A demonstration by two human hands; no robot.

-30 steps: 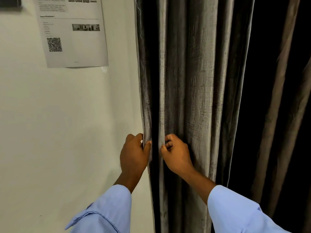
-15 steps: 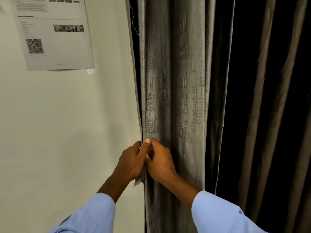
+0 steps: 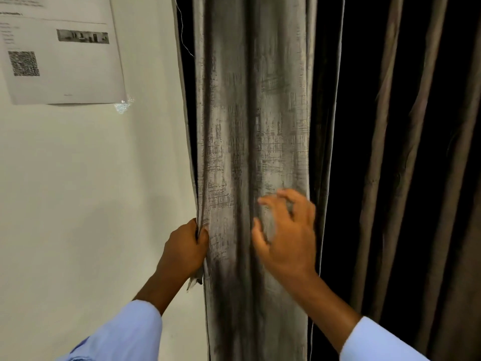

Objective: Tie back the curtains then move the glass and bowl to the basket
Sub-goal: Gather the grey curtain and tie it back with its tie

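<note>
Curtain [image 3: 250, 152]: grey, gathered into a narrow bunch, hanging just right of the white wall [image 3: 91, 191].
Left hand [image 3: 186, 247]: closed around the curtain's left edge, thumb pressed on the front fold; a small pale strip [image 3: 194, 281] sticks out beneath the fist.
Right hand [image 3: 289, 235]: open, fingers spread and curled, blurred, at the curtain's right side; contact cannot be told.
Second curtain [image 3: 416, 152]: brownish, right of the grey curtain, a dark gap between.
Paper sheet [image 3: 59, 48]: on the wall, upper left of the curtain.
Glass, bowl, basket: out of view.

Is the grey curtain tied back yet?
Not yet: grey curtain hangs in loose folds, no tie around it; left hand grips its edge, right hand open.
</note>
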